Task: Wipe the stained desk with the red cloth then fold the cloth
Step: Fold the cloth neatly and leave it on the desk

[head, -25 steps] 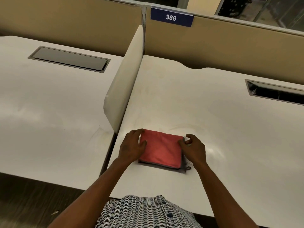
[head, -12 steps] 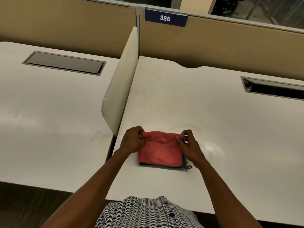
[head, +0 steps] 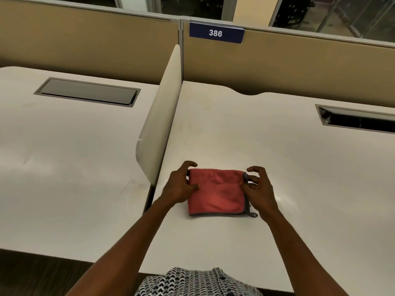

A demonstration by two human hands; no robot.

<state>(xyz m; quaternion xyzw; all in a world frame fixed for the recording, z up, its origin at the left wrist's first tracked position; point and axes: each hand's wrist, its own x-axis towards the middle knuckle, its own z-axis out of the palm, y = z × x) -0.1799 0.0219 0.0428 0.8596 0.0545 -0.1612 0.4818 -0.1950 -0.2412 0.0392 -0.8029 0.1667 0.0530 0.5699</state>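
Fingers first: left hand thumb pressing down on the left edge of the red cloth, other fingers curled around the far-left corner, so pinching that corner as far as visible. Right hand fingers half-curled and a bit spread, thumb and a fingertip nipping the grey-trimmed right edge near the far corner; hard to say how firm that pinch is. Cloth already folded into a small rectangle, far edge puffed up a little, near edge flat with grey trim and a small loop poking out at the near-right corner. Sitting on the desk near the front edge, straight ahead of the torso. Looks like wiping done, folding well along, probably one more fold pending. Next move likely wants both far corners lifted together and brought toward the near edge, then pressed flat. Room-wise: white divider close on the left, just beside the left wrist, so not much swing that way. Plenty of bare desk to the right and beyond. Open cable slot well apart, far right. Front edge fairly near, so better not to drag the cloth closer.
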